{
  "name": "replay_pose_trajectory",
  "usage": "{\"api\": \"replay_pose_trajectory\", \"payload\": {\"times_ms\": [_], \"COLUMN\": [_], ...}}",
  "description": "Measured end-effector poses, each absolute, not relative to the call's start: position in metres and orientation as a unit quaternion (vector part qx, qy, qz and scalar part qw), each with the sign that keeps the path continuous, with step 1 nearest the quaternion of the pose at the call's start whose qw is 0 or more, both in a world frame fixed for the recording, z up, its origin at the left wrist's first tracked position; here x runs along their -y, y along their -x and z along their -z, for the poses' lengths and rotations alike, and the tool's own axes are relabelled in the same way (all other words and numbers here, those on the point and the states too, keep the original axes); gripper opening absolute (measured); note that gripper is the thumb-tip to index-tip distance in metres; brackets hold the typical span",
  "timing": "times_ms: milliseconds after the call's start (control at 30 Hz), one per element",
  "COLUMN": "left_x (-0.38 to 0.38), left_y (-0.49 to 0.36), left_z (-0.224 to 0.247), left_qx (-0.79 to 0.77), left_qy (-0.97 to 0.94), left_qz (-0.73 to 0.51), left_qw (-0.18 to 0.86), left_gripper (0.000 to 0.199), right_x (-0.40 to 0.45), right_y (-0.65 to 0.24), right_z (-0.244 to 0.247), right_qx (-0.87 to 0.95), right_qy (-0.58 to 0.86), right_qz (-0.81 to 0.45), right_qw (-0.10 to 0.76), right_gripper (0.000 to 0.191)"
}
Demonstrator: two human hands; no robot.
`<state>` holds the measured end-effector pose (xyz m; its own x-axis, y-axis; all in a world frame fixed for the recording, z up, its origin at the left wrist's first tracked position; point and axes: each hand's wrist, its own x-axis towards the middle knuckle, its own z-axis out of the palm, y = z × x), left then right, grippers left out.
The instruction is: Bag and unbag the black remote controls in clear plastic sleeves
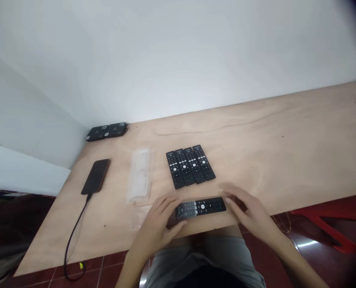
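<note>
A black remote control (211, 205) lies sideways near the table's front edge, its left part covered by a clear plastic sleeve (187, 209). My left hand (158, 224) grips this covered end, fingers along the far side and thumb on the near side. At the bare right end, my right hand (251, 210) has its fingers apart, with thumb and fingertips close to the remote's tip; whether they touch it I cannot tell. Just beyond, several more black remotes (189, 166) lie side by side in a row.
Clear plastic sleeves (140, 176) lie flat left of the row. Farther left is a phone (96, 177) with a black cable (72, 236) hanging over the table edge. Two black boxes (106, 132) sit by the wall. A red chair (330, 224) stands at right.
</note>
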<state>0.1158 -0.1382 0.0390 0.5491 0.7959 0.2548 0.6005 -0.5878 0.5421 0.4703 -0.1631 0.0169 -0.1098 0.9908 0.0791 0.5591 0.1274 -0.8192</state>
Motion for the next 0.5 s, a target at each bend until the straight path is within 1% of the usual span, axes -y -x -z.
{"api": "replay_pose_trajectory", "payload": {"times_ms": [200, 367, 500], "left_x": [0.134, 0.13, 0.131], "left_y": [-0.12, -0.127, -0.134], "left_z": [-0.036, -0.028, -0.024], "left_qx": [-0.38, -0.37, -0.369], "left_qy": [-0.87, -0.873, -0.866], "left_qz": [-0.255, -0.261, -0.279], "left_qw": [0.183, 0.181, 0.189], "left_gripper": [0.046, 0.047, 0.046], "right_x": [0.17, 0.165, 0.163], "right_y": [-0.464, -0.448, -0.433], "right_z": [-0.013, -0.013, -0.015], "right_qx": [0.642, 0.635, 0.63], "right_qy": [0.596, 0.579, 0.567], "right_qz": [-0.339, -0.355, -0.383], "right_qw": [0.344, 0.367, 0.368], "right_gripper": [0.034, 0.033, 0.034]}}
